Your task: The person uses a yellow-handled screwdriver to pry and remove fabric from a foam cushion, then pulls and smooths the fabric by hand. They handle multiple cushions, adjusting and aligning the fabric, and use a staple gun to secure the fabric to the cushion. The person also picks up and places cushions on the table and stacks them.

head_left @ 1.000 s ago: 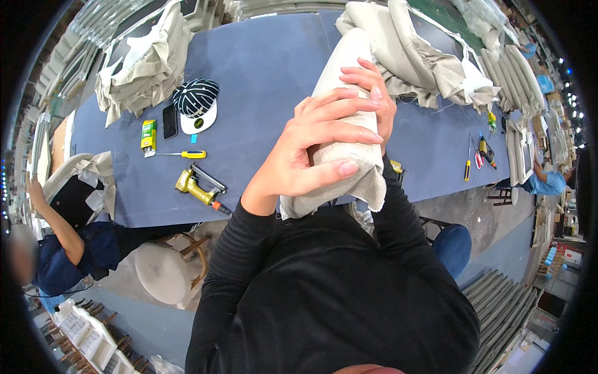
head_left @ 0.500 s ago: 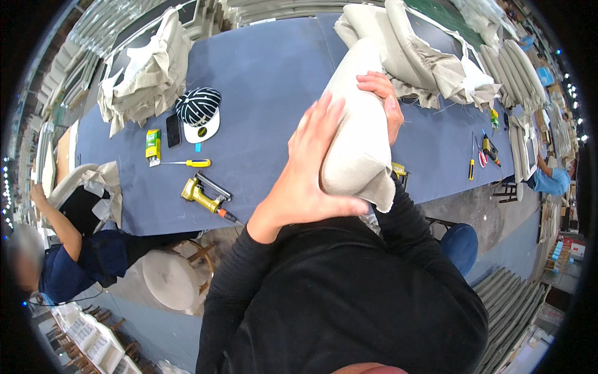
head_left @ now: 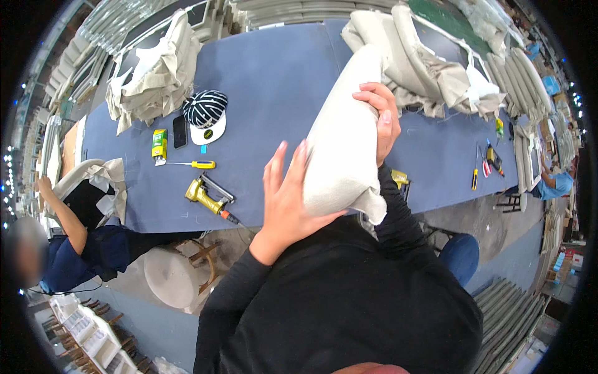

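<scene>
A beige fabric-covered chair pad (head_left: 344,134) stands tilted on edge in front of my chest, with a loose flap of cloth folded at its lower corner. My left hand (head_left: 286,202) lies along its left side, fingers stretched up the cloth and thumb under the near end. On the other side, my right hand (head_left: 381,118) wraps its fingers over the pad's right edge. Between them the two hands hold the pad. The pad's underside is hidden from view.
On the blue-grey table (head_left: 261,87) lie a staple gun (head_left: 208,195), a yellow screwdriver (head_left: 202,164), a phone (head_left: 180,131) and a striped cap (head_left: 206,110). Beige covered pads (head_left: 414,53) are stacked behind. A co-worker (head_left: 81,249) handles another pad at left; a round stool (head_left: 171,277) stands nearby.
The pad has tilted, its near end shifting left and slightly down. My left hand has moved left and lower along its side; my right hand still grips the right edge.
</scene>
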Available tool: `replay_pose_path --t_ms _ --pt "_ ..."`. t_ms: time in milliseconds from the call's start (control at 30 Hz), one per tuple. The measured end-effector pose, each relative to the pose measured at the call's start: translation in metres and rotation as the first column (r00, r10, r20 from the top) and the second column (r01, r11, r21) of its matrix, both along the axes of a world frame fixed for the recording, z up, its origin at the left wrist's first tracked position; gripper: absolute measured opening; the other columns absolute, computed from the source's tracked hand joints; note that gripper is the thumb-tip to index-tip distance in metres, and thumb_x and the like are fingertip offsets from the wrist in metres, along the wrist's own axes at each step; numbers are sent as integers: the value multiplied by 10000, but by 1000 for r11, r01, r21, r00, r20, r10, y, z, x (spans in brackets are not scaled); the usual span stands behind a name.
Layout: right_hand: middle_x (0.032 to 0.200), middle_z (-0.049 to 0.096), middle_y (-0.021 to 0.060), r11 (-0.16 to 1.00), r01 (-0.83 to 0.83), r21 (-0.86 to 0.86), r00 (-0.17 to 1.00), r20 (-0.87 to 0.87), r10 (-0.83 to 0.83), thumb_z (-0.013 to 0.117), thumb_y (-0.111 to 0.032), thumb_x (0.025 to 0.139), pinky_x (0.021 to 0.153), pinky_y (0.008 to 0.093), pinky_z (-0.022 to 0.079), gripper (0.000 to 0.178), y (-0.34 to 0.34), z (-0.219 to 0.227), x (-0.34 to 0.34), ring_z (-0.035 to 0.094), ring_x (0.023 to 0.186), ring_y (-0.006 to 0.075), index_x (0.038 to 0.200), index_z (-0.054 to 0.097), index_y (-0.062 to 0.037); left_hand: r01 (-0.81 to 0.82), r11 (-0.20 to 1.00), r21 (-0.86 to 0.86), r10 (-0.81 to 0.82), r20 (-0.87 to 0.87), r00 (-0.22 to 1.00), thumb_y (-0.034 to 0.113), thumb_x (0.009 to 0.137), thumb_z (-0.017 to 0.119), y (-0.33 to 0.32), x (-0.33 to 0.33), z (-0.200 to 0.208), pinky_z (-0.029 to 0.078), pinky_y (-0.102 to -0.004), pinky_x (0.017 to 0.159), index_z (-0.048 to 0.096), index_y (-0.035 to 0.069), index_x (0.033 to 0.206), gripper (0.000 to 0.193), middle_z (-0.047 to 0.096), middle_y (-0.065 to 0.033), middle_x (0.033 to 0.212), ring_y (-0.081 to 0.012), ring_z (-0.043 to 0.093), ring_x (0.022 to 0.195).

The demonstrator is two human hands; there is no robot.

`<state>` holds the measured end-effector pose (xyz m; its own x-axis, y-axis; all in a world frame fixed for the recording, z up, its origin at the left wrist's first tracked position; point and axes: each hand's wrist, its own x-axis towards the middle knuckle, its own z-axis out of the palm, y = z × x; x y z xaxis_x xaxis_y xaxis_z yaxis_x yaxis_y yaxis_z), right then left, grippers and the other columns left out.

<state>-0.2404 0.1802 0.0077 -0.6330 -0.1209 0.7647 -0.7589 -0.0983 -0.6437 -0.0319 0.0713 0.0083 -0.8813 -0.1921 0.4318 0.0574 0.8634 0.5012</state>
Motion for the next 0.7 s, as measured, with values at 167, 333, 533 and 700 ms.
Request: replay_pose_path --t_ms 167,333,533,700 --pt "1429 663 184 989 21 149 937 343 -71 573 -238 1084 1188 409 424 370 53 -28 -78 592 1367 299 1320 734 -3 121 833 539 -250 172 953 484 831 895 -35 56 -95 322 -603 1249 413 18 1661 1067 482 -158 1685 -423 402 1569" --pt "1608 517 194 980 -194 -38 648 745 157 620 -294 1109 1219 348 376 626 85 -11 -85 494 1478 262 1653 441 -43 -429 242 870 -288 487 824 551 1110 573 -62 36 -169 408 -501 1232 436 28 1660 771 494 -144 1686 -318 489 1527" --pt "1707 362 195 957 -284 -58 547 810 211 733 -355 1008 1208 329 371 869 121 -13 -79 450 1491 266 1704 323 -37 -509 -276 815 -387 391 835 622 1132 473 -33 -13 -239 506 -431 1146 520 3 1582 766 613 -161 1560 -284 603 1400" --pt "1747 284 216 904 -425 -50 378 898 227 748 -348 977 1242 360 343 1037 169 -50 -85 346 1571 276 1760 137 -52 -459 -116 881 -131 444 886 568 1117 563 -43 -12 -237 524 -433 1126 392 -7 1627 787 559 -228 1563 -321 603 1382"
